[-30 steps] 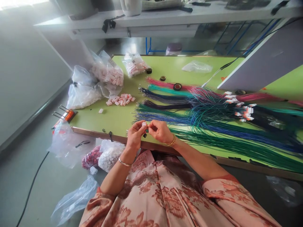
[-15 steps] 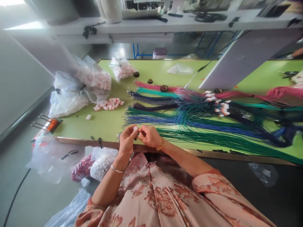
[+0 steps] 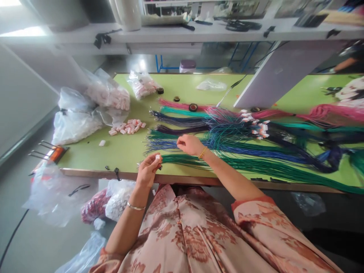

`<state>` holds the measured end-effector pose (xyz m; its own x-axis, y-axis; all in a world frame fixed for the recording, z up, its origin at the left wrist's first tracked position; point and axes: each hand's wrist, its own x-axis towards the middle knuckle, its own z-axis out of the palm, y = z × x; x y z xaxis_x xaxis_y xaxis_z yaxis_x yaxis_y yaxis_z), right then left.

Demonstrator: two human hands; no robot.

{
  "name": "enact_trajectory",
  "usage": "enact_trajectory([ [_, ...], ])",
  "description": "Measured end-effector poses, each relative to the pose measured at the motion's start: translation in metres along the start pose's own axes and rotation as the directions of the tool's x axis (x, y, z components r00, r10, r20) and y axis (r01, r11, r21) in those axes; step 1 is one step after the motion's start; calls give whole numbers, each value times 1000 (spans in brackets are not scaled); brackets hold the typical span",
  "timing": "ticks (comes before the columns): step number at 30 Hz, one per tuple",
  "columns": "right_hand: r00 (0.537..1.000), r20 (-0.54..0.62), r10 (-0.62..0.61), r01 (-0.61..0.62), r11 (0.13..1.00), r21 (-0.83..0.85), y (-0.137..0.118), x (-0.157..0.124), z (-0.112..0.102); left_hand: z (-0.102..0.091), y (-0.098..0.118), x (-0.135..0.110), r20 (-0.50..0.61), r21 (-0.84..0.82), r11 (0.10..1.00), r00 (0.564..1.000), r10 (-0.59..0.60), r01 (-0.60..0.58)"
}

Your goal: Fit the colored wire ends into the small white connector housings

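Note:
My left hand point(image 3: 148, 168), near the front edge of the table, pinches a small white connector housing point(image 3: 157, 156) between thumb and fingers. Over the bundle of blue wires point(image 3: 162, 145) is my right hand point(image 3: 191, 145), its fingers curled together; whether a wire is between them I cannot make out. Green wires point(image 3: 182, 160) run rightward from beside the left hand. Further back lie bundles of dark point(image 3: 182, 120), teal point(image 3: 176, 111) and pink wires point(image 3: 176, 103). White-and-orange connectors point(image 3: 260, 129) sit on wire ends at the right.
Loose pinkish connectors point(image 3: 132, 126) lie in a pile at the left, beside bags of parts point(image 3: 75, 123). An orange block with metal prongs point(image 3: 58, 154) stands at the table's left edge. Black tape rolls point(image 3: 193, 107) lie behind the wires. A slanted shelf support point(image 3: 261, 79) rises at the right.
My right hand has moved away from the left hand, rightward and back over the blue wires. My left hand still holds the white connector housing. The whole view has shifted slightly.

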<state>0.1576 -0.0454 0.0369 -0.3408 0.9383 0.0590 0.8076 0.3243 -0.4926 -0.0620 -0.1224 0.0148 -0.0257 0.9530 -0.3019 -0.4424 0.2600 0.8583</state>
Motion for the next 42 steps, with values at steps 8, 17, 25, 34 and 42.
enact_trajectory([
  [8,995,86,51,-28,969,-246,1,7,19,5,1,6,-19,5,999,999,-49,50],
  [17,991,133,-26,65,954,-294,8,20,20,13,10,9,-94,46,995,992,-82,86],
  [25,988,126,-93,131,934,-333,1,13,11,7,8,10,-110,29,997,992,-63,67],
  [34,976,181,-119,171,938,-301,-2,15,14,-7,-1,4,-26,-64,998,1000,-14,12],
  [42,977,158,-140,163,975,-148,4,23,4,-13,-9,6,8,-137,991,1000,2,-1],
])
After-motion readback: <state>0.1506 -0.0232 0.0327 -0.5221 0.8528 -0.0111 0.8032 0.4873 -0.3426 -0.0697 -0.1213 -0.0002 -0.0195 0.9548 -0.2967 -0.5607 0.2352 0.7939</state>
